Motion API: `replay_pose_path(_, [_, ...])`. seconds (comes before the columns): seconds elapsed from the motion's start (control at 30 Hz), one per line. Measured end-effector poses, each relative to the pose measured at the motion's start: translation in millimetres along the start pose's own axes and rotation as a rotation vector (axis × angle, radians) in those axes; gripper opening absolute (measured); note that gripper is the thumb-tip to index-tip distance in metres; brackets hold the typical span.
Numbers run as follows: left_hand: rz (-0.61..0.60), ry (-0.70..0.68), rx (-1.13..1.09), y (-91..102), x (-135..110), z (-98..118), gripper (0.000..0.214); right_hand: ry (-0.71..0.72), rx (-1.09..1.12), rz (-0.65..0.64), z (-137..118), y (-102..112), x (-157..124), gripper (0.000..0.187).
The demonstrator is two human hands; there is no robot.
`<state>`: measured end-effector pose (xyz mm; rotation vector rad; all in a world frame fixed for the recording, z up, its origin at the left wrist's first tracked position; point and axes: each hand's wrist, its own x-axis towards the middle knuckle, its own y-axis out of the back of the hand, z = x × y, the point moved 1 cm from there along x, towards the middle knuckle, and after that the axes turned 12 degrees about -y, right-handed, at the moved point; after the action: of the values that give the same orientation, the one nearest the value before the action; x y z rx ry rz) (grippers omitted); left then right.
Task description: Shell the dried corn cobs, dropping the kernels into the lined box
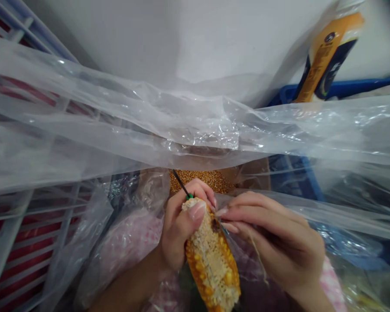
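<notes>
My left hand (178, 225) is closed round the top of a corn cob (212, 264), thumb pressed on its tip. The cob is partly stripped: a pale bare strip runs down its middle and orange kernels remain along the sides. A thin dark tool with a green collar (183, 188) sticks up between my left fingers. My right hand (276, 238) lies just right of the cob, fingers pressed together with their tips touching the cob near a dark spot. A heap of loose orange kernels (201, 178) lies just beyond my hands.
Clear plastic sheeting (195, 130) is draped across the whole view over my hands. A white rack with red parts (22, 242) stands at left. A blue crate (299, 177) and an orange-and-navy packet (328, 56) are at right. A pale wall is behind.
</notes>
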<state>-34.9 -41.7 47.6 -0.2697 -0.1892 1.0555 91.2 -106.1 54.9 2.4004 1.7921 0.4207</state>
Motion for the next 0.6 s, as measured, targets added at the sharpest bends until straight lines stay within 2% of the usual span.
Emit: replay_pose_path(0.6, [-0.063,-0.008,0.045,2.7,2.1,-1.2,0.029,-0.064,0.042,-0.115,1.1,4.5,3.9,0.015])
